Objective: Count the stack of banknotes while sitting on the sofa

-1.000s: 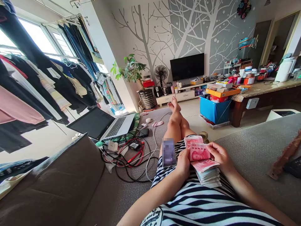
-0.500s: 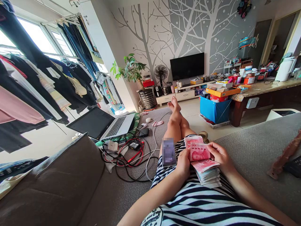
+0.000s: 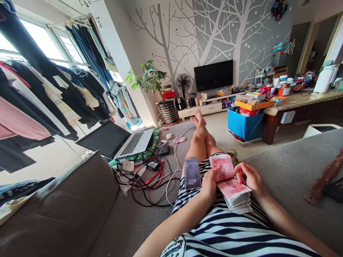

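Note:
My left hand [image 3: 209, 184] is closed on a folded stack of banknotes, its thumb pressing near the fold. The upper pink banknotes [image 3: 221, 166] lean away from me. The lower part of the stack [image 3: 235, 194] fans toward my body, over my striped clothing. At the right edge of the notes is my right hand [image 3: 250, 178], fingers bent and closed at the upper corner of the lower part; its fingertips are partly hidden. A phone [image 3: 192, 173] with a blurred screen lies on my lap, left of my left hand.
I sit with legs stretched along a grey sofa [image 3: 150, 217]. To the left are an open laptop [image 3: 134, 142] and tangled cables [image 3: 152, 182]. A blue storage box [image 3: 245, 125] stands beside a cluttered table [image 3: 297, 100] at right. A television [image 3: 213, 75] is ahead.
The single banknote that was raised between both hands now lies against the upper notes. My right hand has let go of it and its fingers have curled toward the lower part.

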`<state>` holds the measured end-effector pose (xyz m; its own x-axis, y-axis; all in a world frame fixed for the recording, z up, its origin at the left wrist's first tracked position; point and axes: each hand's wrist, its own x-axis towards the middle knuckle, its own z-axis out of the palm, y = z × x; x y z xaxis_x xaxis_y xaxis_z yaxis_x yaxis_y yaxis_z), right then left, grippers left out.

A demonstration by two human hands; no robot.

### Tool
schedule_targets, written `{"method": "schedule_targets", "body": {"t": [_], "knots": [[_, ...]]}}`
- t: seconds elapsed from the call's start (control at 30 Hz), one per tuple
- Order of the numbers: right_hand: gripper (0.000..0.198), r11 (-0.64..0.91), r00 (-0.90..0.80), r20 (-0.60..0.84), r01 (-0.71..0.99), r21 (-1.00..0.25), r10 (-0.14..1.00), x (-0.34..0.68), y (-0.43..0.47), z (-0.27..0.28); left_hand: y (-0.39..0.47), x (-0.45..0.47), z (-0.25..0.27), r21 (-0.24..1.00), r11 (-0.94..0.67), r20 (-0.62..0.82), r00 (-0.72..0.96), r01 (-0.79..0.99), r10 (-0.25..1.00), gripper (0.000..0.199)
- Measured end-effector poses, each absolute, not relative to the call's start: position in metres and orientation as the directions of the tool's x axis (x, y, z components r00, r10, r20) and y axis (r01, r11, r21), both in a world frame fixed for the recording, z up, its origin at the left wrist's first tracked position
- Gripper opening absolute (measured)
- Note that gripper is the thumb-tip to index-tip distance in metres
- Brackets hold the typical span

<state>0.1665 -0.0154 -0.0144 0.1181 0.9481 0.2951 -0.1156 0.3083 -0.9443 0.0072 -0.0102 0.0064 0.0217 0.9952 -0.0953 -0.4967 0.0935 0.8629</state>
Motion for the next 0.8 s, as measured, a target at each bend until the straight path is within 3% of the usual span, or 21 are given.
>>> {"method": "schedule_targets", "body": {"t": [0.3, 0.8], "knots": [[0.058, 0.297, 0.168, 0.291, -0.008, -0.955, 0.942, 0.170, 0.001, -0.031, -0.015, 0.007, 0.010, 0.824, 0.169, -0.094, 0.165, -0.541, 0.982, 0.027], [0.055, 0.312, 0.173, 0.310, 0.018, -0.950, 0.935, 0.169, -0.005, -0.026, -0.012, 0.008, 0.008, 0.840, 0.115, -0.106, 0.047, -0.531, 0.993, 0.032]]}}
